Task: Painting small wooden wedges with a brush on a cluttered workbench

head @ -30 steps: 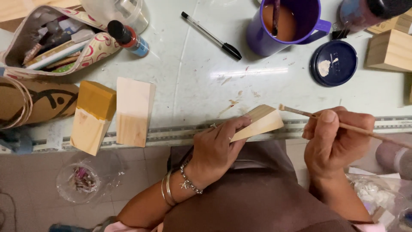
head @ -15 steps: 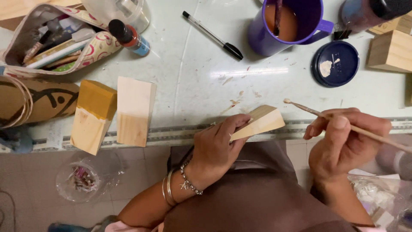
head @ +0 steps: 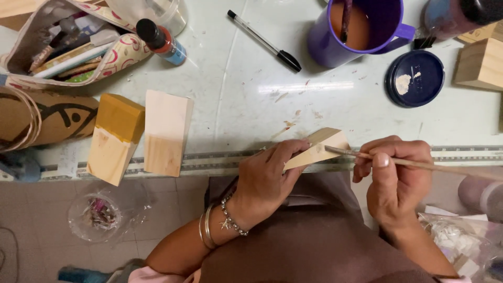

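My left hand (head: pixel 264 181) grips a small pale wooden block (head: pixel 320 148) at the table's near edge, tilted, with its cream-painted face up. My right hand (head: pixel 394 181) holds a thin wooden-handled paintbrush (head: pixel 419 164); its tip touches the block's right end. A dark blue lid (head: pixel 414 78) with a dab of cream paint lies up right of the block. A purple mug (head: pixel 367 29) holding brownish water and another brush stands at the back.
Two wooden blocks lie at the left, one with a mustard-yellow end (head: pixel 115 136), one with a pale painted end (head: pixel 166 131). A pencil pouch (head: pixel 73 44), a small paint bottle (head: pixel 161 41), a black pen (head: pixel 264 39) and an unpainted block (head: pixel 479 65) sit around the white table (head: pixel 236 105).
My right hand has swung the brush leftwards, bringing its tip from right of the block down onto the block's end. My left hand has kept the block nearly still.
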